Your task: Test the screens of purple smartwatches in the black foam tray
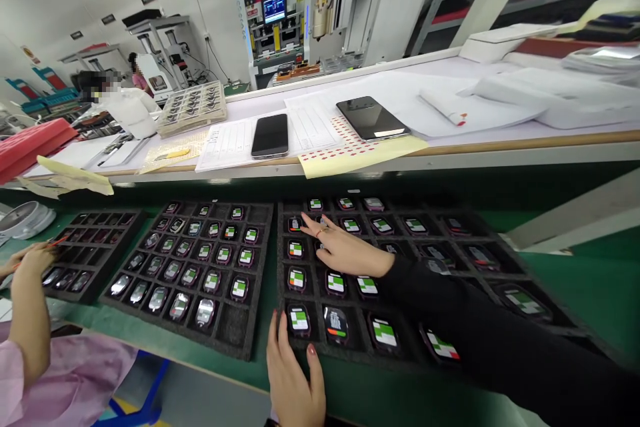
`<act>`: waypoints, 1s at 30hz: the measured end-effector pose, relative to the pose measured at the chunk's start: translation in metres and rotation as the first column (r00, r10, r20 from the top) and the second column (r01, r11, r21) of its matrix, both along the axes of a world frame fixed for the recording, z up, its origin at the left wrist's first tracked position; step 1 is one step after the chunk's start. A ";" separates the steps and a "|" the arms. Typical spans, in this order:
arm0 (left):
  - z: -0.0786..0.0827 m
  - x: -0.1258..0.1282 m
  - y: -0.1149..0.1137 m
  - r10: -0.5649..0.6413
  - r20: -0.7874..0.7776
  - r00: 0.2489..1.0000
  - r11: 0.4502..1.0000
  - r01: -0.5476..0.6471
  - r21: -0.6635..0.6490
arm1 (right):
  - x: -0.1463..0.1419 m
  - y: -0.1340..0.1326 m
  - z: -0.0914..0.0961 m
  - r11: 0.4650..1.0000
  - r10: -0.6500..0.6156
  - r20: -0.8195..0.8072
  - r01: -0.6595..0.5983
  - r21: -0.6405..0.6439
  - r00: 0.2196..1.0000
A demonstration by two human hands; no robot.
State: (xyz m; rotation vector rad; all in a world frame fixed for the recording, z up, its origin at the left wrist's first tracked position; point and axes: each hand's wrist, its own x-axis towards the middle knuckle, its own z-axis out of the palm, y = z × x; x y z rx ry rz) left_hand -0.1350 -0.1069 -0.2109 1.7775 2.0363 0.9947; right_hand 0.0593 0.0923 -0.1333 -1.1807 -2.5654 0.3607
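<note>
My right hand [350, 250] reaches over a black foam tray [320, 340], fingers stretched out and apart. Its fingertips are at a strapless smartwatch [295, 223] in the left column; whether they press on it I cannot tell. Other watch bodies fill the tray's compartments, many with green-and-white screens, such as the smartwatch [299, 319] at the near left corner. Beside that corner rests my left hand [296, 373], fingers extended along the tray's edge, holding nothing. My right sleeve hides part of the tray's right side.
A second tray [234, 323] of watches stands to the left. Beyond it, a co-worker's hand [35, 260] is at another tray [95, 240]. Above the bench runs a shelf [440, 150] bearing two phones [271, 135] [373, 117] and papers. A slanted support [575, 213] stands at right.
</note>
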 end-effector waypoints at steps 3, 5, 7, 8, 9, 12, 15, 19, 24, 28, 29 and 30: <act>0.000 0.001 0.000 0.012 -0.004 1.000 1.000 -0.012 0.004 | -0.011 0.010 -0.007 1.000 0.006 0.012 -0.006 0.002 1.000; 0.001 0.001 0.000 0.021 -0.003 1.000 1.000 -0.021 0.004 | -0.015 0.015 -0.012 1.000 0.006 0.028 -0.006 -0.001 1.000; 0.001 0.001 0.000 0.019 -0.004 1.000 1.000 -0.019 0.007 | -0.015 0.016 -0.015 1.000 0.001 0.040 -0.001 -0.005 0.999; 0.001 0.001 0.000 0.018 -0.005 1.000 1.000 -0.017 0.008 | -0.014 0.015 -0.015 1.000 -0.003 0.041 0.003 -0.002 0.999; 0.001 0.001 0.000 0.016 -0.005 1.000 1.000 -0.016 0.007 | -0.011 0.014 -0.014 1.000 -0.008 0.037 0.008 0.004 0.999; 0.002 0.000 0.000 0.009 -0.007 1.000 1.000 -0.009 0.007 | 0.005 0.006 -0.004 0.998 -0.046 0.005 0.046 0.033 0.999; 0.002 -0.002 0.001 -0.025 -0.023 0.999 0.999 0.026 0.043 | 0.029 -0.006 0.008 0.992 -0.117 -0.019 0.117 0.043 0.993; 0.004 -0.003 0.002 -0.043 -0.037 0.998 0.998 0.045 0.054 | 0.060 -0.023 0.012 0.977 -0.215 0.003 0.215 -0.010 0.977; 0.005 -0.003 0.003 -0.048 -0.029 0.998 0.998 0.049 0.039 | 0.067 -0.035 0.000 0.979 -0.201 0.062 0.202 -0.018 0.978; 0.005 -0.003 0.003 -0.041 -0.027 0.999 0.999 0.041 0.028 | 0.058 -0.038 -0.008 0.982 -0.189 0.083 0.191 -0.014 0.978; 0.005 -0.003 0.003 -0.040 -0.026 0.999 0.999 0.041 0.027 | 0.056 -0.039 -0.008 0.981 -0.191 0.082 0.193 -0.014 0.978; 0.005 -0.003 0.003 -0.041 -0.024 0.999 0.999 0.042 0.028 | 0.055 -0.040 -0.009 0.980 -0.195 0.079 0.196 -0.014 0.978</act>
